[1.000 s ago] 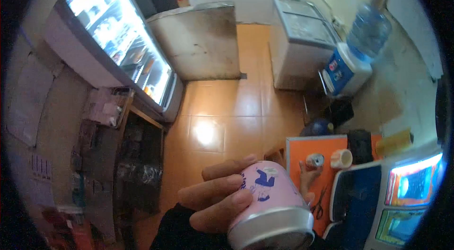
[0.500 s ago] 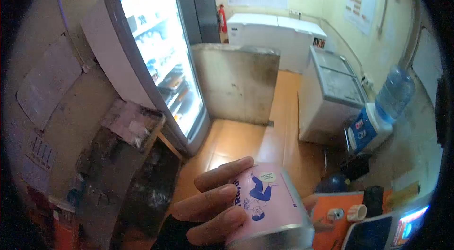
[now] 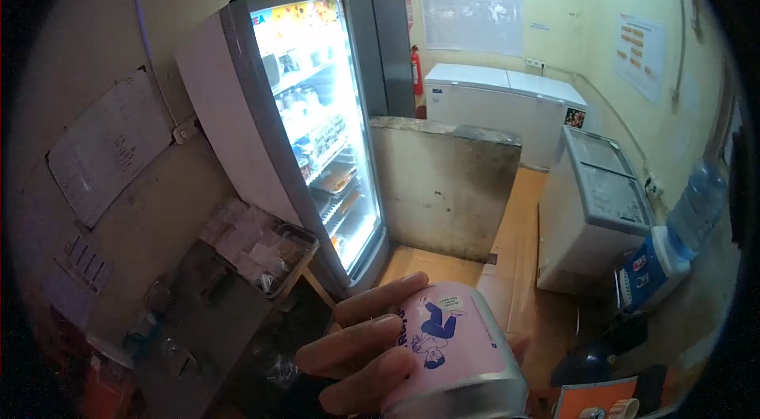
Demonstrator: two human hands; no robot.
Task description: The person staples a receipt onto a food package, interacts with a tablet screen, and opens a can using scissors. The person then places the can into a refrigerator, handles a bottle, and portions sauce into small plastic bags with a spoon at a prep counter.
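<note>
A pink can [image 3: 451,336] with a blue figure printed on it and a silver rim is tilted close to the camera at bottom centre. My left hand [image 3: 368,344] is closed on it, with three fingers across its left side and a dark patch below them. A blurred bit of skin shows past the can's right edge; whose it is I cannot tell. My right hand cannot be made out. At the bottom right edge, an orange surface [image 3: 590,397] bears a small can and a pale cup [image 3: 624,409], both cut off by the frame.
A lit glass-door fridge [image 3: 317,134] stands left of a low stained partition [image 3: 443,189]. Behind are white chest freezers [image 3: 495,106]; another freezer [image 3: 594,221] and a water dispenser [image 3: 653,268] are at right. A tray of packages [image 3: 261,249] lies on the dark counter at left.
The view has tilted up and turned left, so the room's contents sit lower and further right. The hand seen earlier by the small can is out of view. The pink can remains held.
</note>
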